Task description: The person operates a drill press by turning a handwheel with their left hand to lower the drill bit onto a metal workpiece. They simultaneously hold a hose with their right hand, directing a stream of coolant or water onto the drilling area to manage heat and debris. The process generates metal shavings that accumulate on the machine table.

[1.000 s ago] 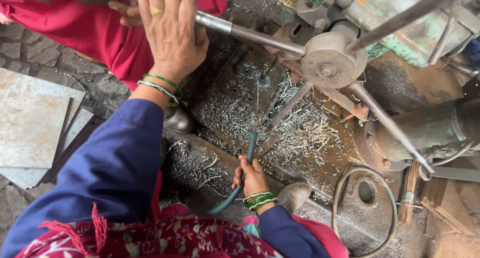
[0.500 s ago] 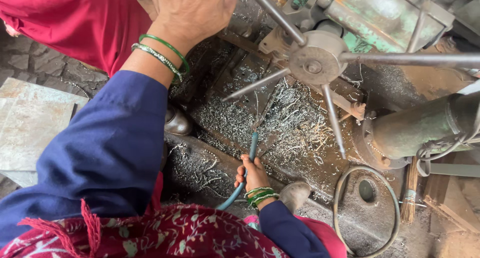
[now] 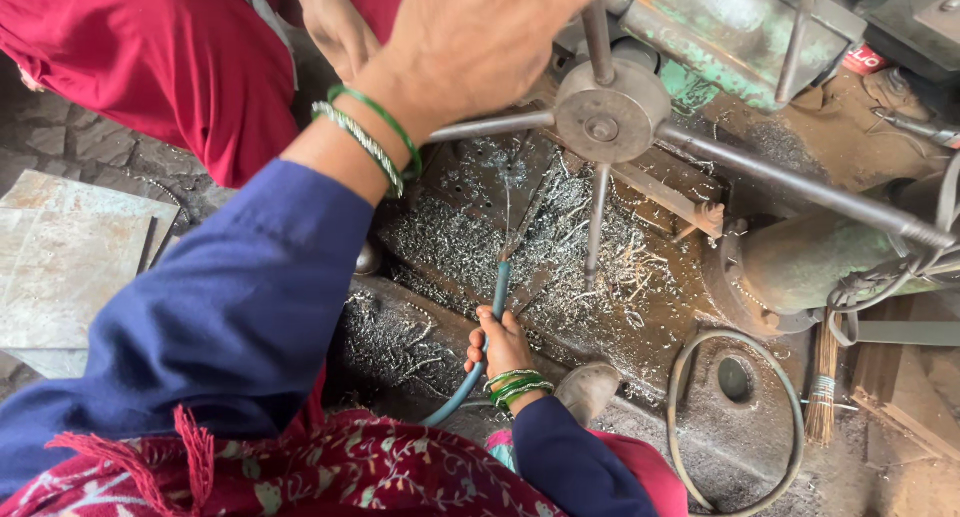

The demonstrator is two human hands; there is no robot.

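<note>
Our left hand [image 3: 480,37] grips the spoked wheel's [image 3: 610,112] 12 o'clock handle; right hand [image 3: 497,345] clenches the hose [image 3: 497,282], nozzle at 6 o'clock below the hub. Risk: a turning spoke could hit the hose, or sharp shavings [image 3: 560,237] cut us.

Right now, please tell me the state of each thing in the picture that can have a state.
left hand: raised, closed on a spoke of the wheel
right hand: closed around the hose
hose: held, tip pointing up at the shavings
spoked hand wheel: gripped by one spoke
metal shavings: scattered loose over the machine table
</note>
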